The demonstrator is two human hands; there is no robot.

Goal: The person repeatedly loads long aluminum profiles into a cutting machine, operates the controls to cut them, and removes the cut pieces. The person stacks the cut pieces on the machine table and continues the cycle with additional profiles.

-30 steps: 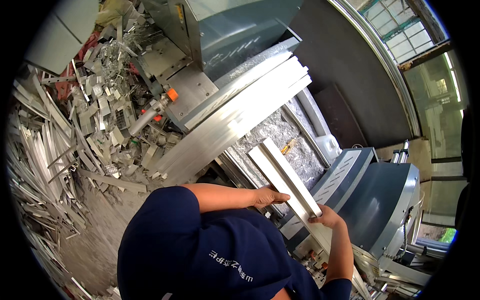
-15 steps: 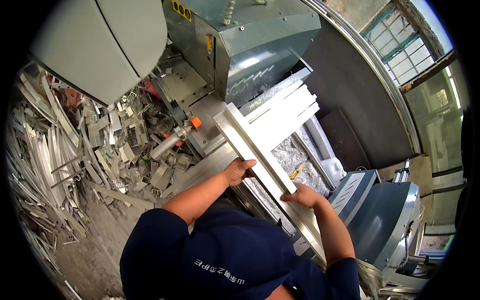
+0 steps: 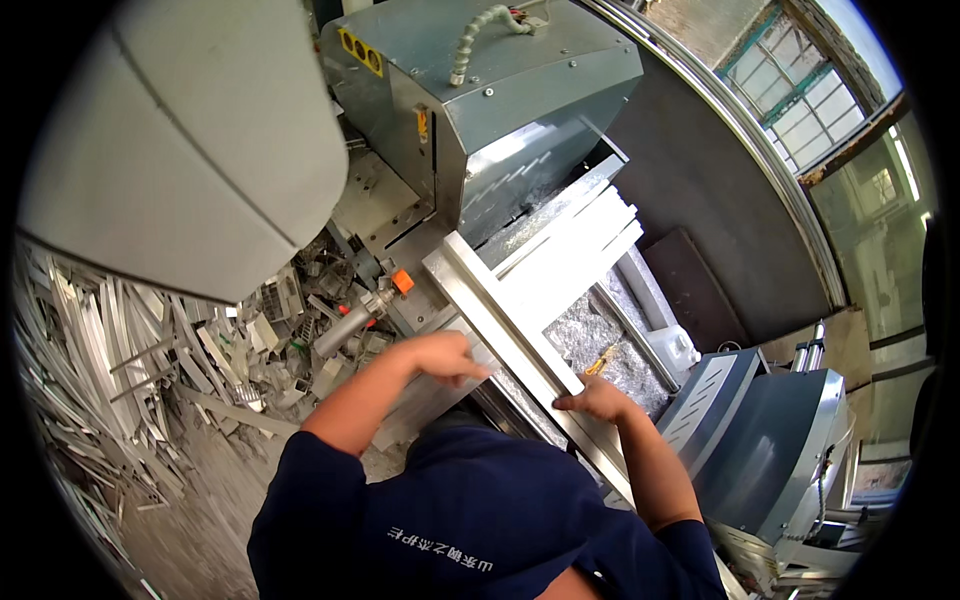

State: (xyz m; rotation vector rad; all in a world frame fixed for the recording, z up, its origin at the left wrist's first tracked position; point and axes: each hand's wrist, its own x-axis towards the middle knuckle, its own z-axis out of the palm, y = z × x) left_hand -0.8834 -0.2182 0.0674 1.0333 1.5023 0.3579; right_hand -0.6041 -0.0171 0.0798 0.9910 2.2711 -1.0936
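A long pale metal profile [image 3: 497, 318] lies slantwise in front of me, its far end near the big grey machine housing and its near end beside my right arm. My right hand [image 3: 600, 399] is closed around its right-hand edge, thumb on top. Just left of the profile, my left hand [image 3: 450, 357] is off it, slightly blurred, with a finger stretched toward it and nothing held. Beyond the profile, several white bars [image 3: 575, 255] lie side by side on the machine bed. Under my left hand are more flat pale lengths [image 3: 425, 395].
A grey-blue saw housing [image 3: 545, 130] stands ahead, another [image 3: 775, 450] at the right. An orange-tipped clamp cylinder [image 3: 365, 315] juts out on the left. Metal offcuts [image 3: 130, 350] heap on the floor there. Shavings [image 3: 590, 325] and a white jug [image 3: 672, 345] lie right of the profile.
My left hand has let go of the profile and drawn slightly back from its left edge. The right hand keeps its grip. The view has shifted a little.
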